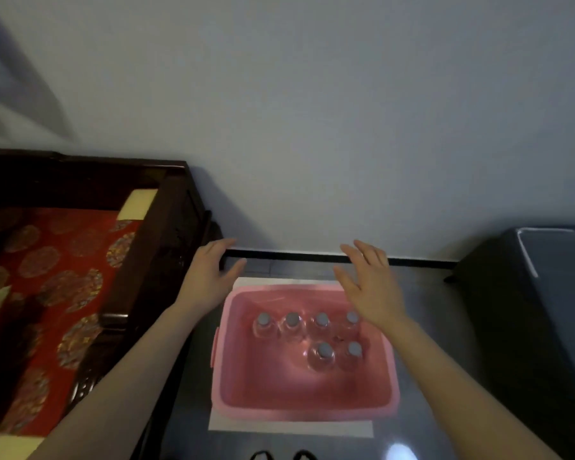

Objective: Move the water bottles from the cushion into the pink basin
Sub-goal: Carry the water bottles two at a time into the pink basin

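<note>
There are six water bottles (325,350), each with one grey cap: four in a back row and two in front. All six stand in one pink basin (299,401). One white sheet (289,428) lies under it. There is one red patterned cushion (57,277) and one dark wooden seat frame (166,234). One dark grey box (545,293) stands at the right. Two hands show, a left hand (206,277) and a right hand (369,287).

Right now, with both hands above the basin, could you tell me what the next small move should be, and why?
Probably draw both hands back and check the cushion. Six water bottles stand in the pink basin, the left hand and right hand are open and empty, and no bottle shows on the cushion's visible part, so it looks done.
</note>
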A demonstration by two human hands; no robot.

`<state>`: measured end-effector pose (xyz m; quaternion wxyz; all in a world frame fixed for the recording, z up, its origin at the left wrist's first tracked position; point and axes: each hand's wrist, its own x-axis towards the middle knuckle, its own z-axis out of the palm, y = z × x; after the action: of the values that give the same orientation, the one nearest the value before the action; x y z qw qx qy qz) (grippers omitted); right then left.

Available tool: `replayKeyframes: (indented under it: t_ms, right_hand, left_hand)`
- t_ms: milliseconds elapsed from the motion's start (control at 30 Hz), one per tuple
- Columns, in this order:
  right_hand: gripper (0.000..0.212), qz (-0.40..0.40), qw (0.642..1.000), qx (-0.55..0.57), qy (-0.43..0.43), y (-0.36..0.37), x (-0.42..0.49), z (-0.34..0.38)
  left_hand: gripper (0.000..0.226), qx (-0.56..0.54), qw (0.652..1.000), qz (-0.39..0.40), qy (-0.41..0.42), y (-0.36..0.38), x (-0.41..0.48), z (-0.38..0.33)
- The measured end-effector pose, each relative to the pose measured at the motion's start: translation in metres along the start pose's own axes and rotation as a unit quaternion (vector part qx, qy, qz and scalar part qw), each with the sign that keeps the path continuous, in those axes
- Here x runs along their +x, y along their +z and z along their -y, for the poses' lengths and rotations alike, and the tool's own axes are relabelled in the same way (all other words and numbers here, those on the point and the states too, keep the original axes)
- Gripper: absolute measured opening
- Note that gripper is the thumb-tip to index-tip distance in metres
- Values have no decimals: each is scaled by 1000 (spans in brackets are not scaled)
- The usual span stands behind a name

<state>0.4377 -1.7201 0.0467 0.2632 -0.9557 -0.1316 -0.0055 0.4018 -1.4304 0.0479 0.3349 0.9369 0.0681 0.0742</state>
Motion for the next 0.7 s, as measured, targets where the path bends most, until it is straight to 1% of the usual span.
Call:
replayKeyframes:
  t_ms: [133, 233, 300, 367, 433, 467, 500, 567, 700]
  right_hand:
    - [49, -14, 998, 1, -53, -19, 17, 40]
    - [49, -8, 994, 19, -106, -20, 17, 84]
    - [49, -7, 990, 31, -137, -17, 16, 112]
    - [48, 9, 981, 53, -186, -9, 10, 153]
    - [44, 43, 972, 116, -198, 0, 3, 194]
    - [39, 68, 966, 168, -186, 6, -2, 216]
    - [33, 96, 957, 227, -155, 9, -6, 231]
    - [23, 156, 929, 312, -121, 25, -20, 273]
    - [18, 225, 906, 337, -120, 64, -62, 338]
  left_hand:
    - [50, -9, 996, -82, -16, -63, -22, -3]
    - [48, -4, 988, -150, -41, -113, -64, 5]
    - [47, -6, 982, -176, -70, -141, -92, 12]
    - [48, -25, 969, -214, -117, -178, -133, 26]
    - [42, -93, 948, -257, -165, -214, -174, 41]
    - [37, -146, 930, -282, -184, -232, -197, 48]
    - [32, -197, 912, -300, -199, -245, -213, 53]
    - [27, -252, 874, -345, -230, -275, -265, 69]
    - [18, -274, 829, -411, -262, -307, -362, 106]
